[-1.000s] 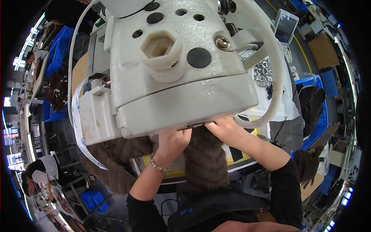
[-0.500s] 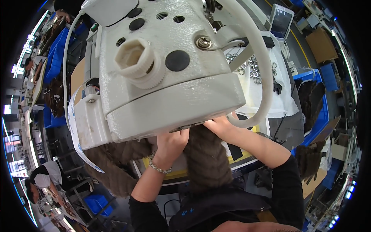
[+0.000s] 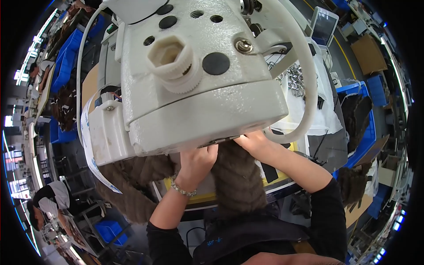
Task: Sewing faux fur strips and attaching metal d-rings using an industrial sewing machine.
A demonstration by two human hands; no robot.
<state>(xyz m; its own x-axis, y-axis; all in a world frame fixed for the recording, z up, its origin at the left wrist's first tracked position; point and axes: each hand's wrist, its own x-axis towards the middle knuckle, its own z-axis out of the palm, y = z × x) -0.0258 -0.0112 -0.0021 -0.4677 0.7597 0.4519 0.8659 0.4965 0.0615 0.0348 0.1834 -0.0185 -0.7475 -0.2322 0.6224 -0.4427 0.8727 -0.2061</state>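
Observation:
A large white sewing machine head point(image 3: 207, 112) fills the upper middle and covers the work spot beneath it. Below its front edge, a strip of brown fur point(image 3: 238, 179) hangs over the table edge toward my lap. My left hand point(image 3: 198, 162), with a beaded bracelet on the wrist, grips the left side of this fur with fingers pressed together; its fingertips are hidden. On the fur's right side, my right hand point(image 3: 256, 144) pinches the edge close under the machine, its fingers mostly covered. More brown fur point(image 3: 128, 187) lies to the left of my left forearm.
A white cable point(image 3: 312, 88) loops down at the machine's right. Metal rings point(image 3: 295, 79) lie on a white cloth point(image 3: 327, 117) beyond it. A blue bin point(image 3: 370, 128) with dark fur stands at the right. At lower left are another blue bin point(image 3: 111, 232) and another person point(image 3: 53, 198).
The machine head appears shifted slightly right and up in the view. Both hands stay nearly in place at the fur. The person at far left has shifted posture slightly.

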